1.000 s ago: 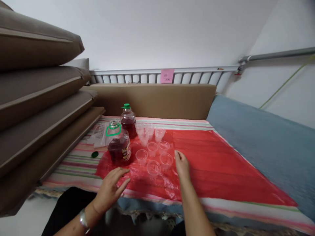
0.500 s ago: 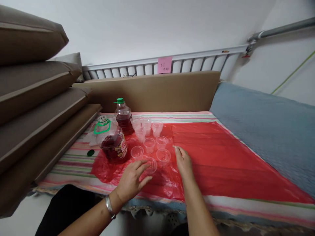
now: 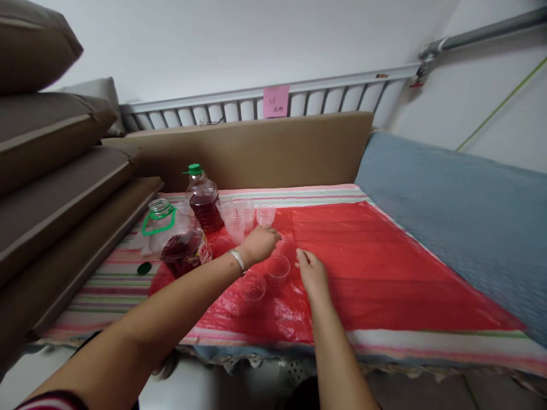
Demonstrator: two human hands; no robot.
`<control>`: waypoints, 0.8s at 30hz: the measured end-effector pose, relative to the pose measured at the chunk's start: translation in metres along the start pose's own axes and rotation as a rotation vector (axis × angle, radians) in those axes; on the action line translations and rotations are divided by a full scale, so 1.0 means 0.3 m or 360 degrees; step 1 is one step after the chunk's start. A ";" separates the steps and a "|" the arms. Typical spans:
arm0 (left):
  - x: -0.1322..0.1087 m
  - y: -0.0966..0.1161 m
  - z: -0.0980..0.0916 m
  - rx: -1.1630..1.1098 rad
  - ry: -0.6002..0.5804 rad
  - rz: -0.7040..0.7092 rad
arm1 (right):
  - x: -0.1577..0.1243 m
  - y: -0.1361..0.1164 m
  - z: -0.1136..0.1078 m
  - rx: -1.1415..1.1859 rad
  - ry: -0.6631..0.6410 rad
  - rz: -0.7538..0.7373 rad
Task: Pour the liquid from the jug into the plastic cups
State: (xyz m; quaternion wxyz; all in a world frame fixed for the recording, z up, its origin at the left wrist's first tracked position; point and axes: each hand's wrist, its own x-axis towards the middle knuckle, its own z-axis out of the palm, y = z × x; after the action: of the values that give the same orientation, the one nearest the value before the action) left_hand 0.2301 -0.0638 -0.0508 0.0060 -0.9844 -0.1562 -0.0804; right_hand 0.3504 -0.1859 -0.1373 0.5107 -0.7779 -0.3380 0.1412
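Observation:
My left hand (image 3: 261, 244) reaches across the red plastic sheet, palm down, its fingers bent together at the rim of a clear plastic cup (image 3: 281, 241). The hand hides much of that cup. Close by on the right, my right hand (image 3: 311, 273) hovers over the sheet with thumb and fingers loosely apart. I see nothing in it. Below my left wrist stand two more clear cups, one nearer (image 3: 253, 286) and one further right (image 3: 277, 267). Stacks of clear cups (image 3: 235, 226) stand behind my left hand.
An uncapped jug of dark red drink (image 3: 183, 250) stands at left, partly behind my forearm. Behind it is a green-capped jug (image 3: 205, 208). A green cap (image 3: 144, 268) lies on the striped cloth. Brown cushions (image 3: 64, 171) are piled at left; a tan board (image 3: 256, 154) borders the back.
My left hand has moved forward and right, from above the near cup to a cup further back. My right hand stays near the cups, its fingers slightly more apart. The view has shifted slightly.

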 end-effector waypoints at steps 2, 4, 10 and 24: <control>0.053 -0.002 0.022 0.0073 -0.0128 0.0029 | -0.026 -0.025 -0.023 -0.0123 0.0014 0.0008; 0.085 -0.006 0.040 0.0137 -0.0241 0.0024 | -0.053 -0.055 -0.037 -0.0234 -0.0011 0.0046; 0.103 -0.006 0.054 0.0249 -0.0440 -0.0019 | -0.092 -0.102 -0.015 -0.0485 -0.0185 0.0145; 0.042 0.034 0.007 0.0161 -0.0386 0.0029 | -0.152 -0.215 -0.065 -0.0771 -0.0253 0.0187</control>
State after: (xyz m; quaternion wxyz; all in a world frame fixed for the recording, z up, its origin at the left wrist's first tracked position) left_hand 0.2454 -0.0696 -0.0506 0.0374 -0.9867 -0.1507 0.0472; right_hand 0.3034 -0.2141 -0.0770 0.2724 -0.8822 -0.3553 0.1461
